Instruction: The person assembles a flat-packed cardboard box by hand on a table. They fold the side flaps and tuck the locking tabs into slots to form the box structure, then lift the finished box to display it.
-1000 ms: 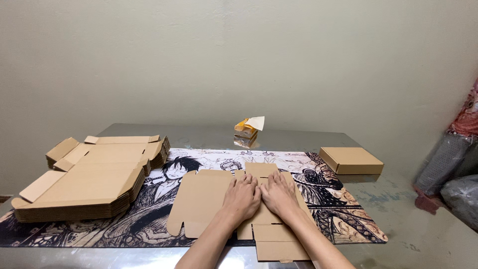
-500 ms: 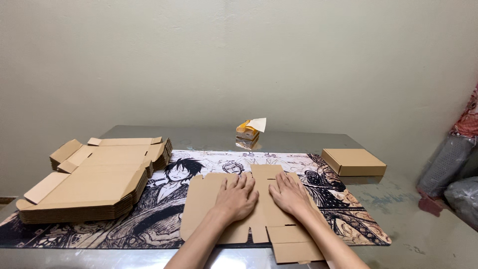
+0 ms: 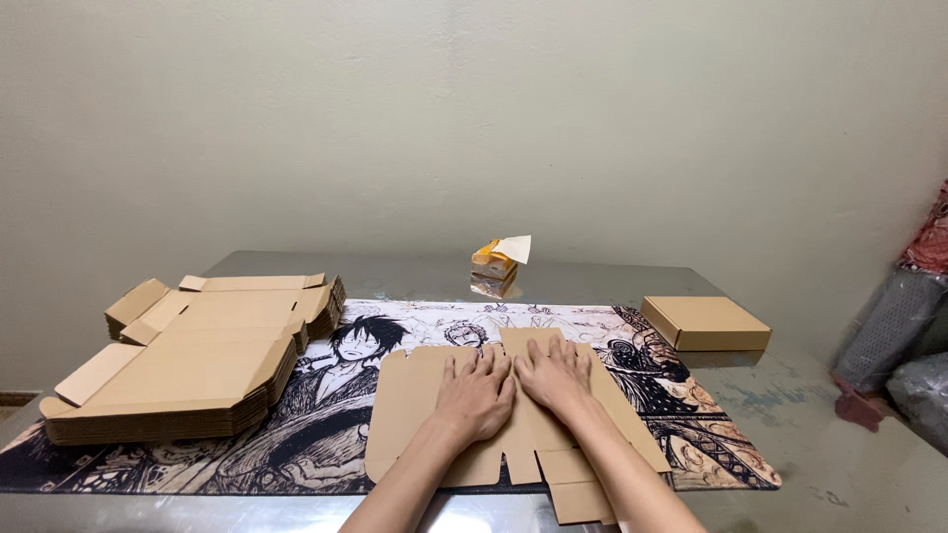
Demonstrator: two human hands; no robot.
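Can't see much of the flat cardboard blank (image 3: 420, 415) under the palms, and its near flap runs off the bottom edge of the shot along with both forearms. The mat (image 3: 326, 395) with the black and white comic drawing is covered in the middle by that blank, so the artwork there is lost. Over on the far right there's a bundle in plastic wrap (image 3: 904, 326), cut off by the frame, can't tell what it is.

Both hands are spread flat, fingers open, pressing down on the blank and gripping nothing. Left hand (image 3: 476, 395) and right hand (image 3: 556, 375) sit side by side near the middle, thumbs almost touching. The blank lies on the mat at the near middle of the counter (image 3: 839, 464).

Compared with half a second back the hands have drawn closer together, and the blank sits a bit more to the right on the mat. A second ago the two hands were just as close.

Around it: a stack of flat blanks (image 3: 188, 375) on the left, partly on the mat. A folded shut box (image 3: 706, 323) on the right, well apart from the hands. A small orange tissue pack (image 3: 494, 259) with a white sheet sticking out at the far middle, reflected in the shiny counter
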